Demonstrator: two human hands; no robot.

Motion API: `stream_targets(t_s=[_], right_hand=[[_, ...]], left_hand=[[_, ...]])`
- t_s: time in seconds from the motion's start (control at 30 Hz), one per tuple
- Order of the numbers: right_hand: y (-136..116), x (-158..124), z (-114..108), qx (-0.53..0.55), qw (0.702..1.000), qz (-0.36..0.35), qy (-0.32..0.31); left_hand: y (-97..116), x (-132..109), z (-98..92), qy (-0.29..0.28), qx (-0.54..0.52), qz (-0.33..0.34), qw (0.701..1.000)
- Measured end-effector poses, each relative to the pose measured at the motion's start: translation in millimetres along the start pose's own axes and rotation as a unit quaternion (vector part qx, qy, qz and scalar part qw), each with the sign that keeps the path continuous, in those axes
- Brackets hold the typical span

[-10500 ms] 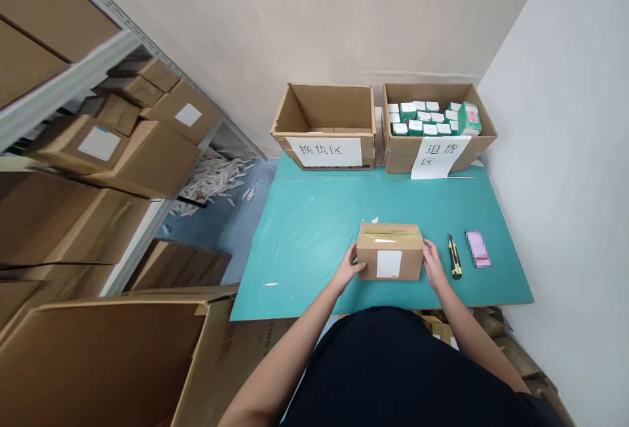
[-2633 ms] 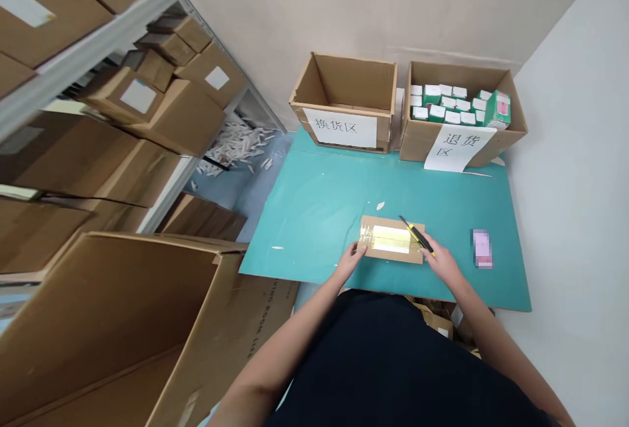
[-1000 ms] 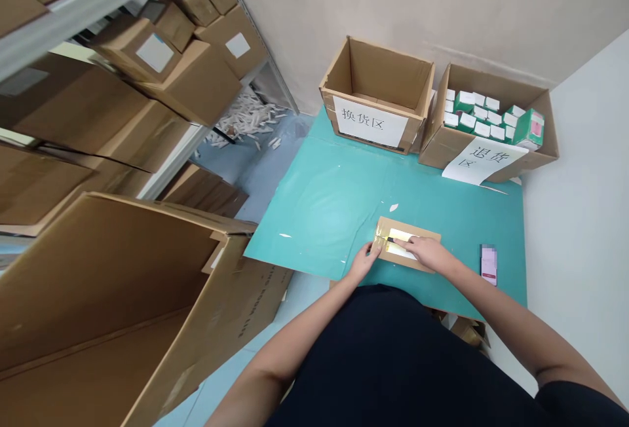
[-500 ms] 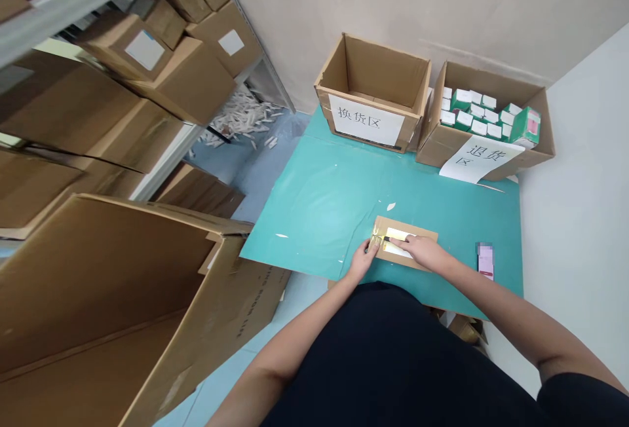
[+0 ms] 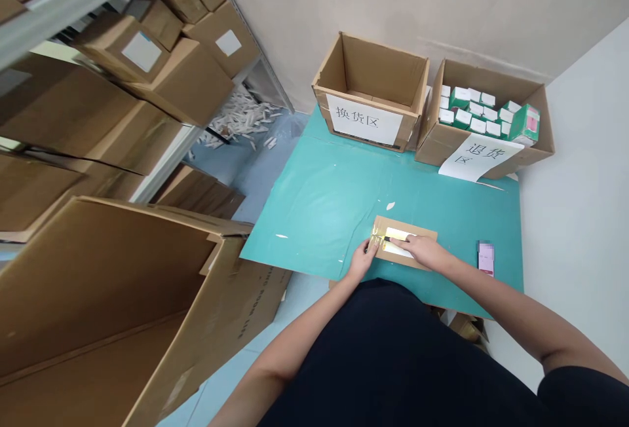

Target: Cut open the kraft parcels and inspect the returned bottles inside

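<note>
A small flat cardboard box [image 5: 419, 261] with a white label [image 5: 399, 250] lies on the green tabletop [image 5: 314, 198]. My left hand [image 5: 363, 260] grips its left end, the thumb on top near some shiny tape [image 5: 376, 230]. Over the label, my right hand [image 5: 422, 248] is closed round a box cutter [image 5: 387, 239]; only its dark front end shows, pointing left at the taped end, with the index finger stretched along it. The rest of the cutter is hidden in the hand.
Behind stand an open carton [image 5: 371, 73] and another carton [image 5: 427, 145] with several green-and-white boxes [image 5: 484, 112]. A phone [image 5: 485, 260] lies to the right. At left are a large open carton [image 5: 236, 296] and shelves of boxes [image 5: 191, 80]. Paper scraps [image 5: 390, 206] dot the tabletop.
The view has shifted very slightly. Both hands, the cutter and the small box keep nearly the same places.
</note>
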State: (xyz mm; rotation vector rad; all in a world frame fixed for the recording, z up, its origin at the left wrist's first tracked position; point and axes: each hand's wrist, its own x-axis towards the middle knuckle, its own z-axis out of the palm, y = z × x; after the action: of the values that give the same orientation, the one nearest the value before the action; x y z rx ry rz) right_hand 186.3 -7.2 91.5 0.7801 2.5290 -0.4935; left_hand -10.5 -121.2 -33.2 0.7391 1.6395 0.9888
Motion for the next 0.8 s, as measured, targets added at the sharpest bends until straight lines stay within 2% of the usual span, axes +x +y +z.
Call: stream_targets(t_s=[0.23,0.4,0.6,0.8], right_hand=[[14.4,-9.5,11.4,-0.016,1.0,-0.007,-0.002],[20.0,-12.3,17.2,-0.019,1.0,-0.001,0.022],[19.2,-14.4,15.6,-0.046,0.999,0.005,-0.016],[26.9,-19.3,18.1,-0.023,1.0,-0.004,-0.014]], left_hand=[[-0.4,0.5,-1.2,-0.01,0.003,0.006,1.0],[-2.5,3.4,-0.6,-0.006,0.005,0.003,1.0],[-5.5,3.9,-0.2,-0.002,0.002,0.003,1.0],[-6.0,2.6,-0.4,0.006,0.008,0.006,1.0]])
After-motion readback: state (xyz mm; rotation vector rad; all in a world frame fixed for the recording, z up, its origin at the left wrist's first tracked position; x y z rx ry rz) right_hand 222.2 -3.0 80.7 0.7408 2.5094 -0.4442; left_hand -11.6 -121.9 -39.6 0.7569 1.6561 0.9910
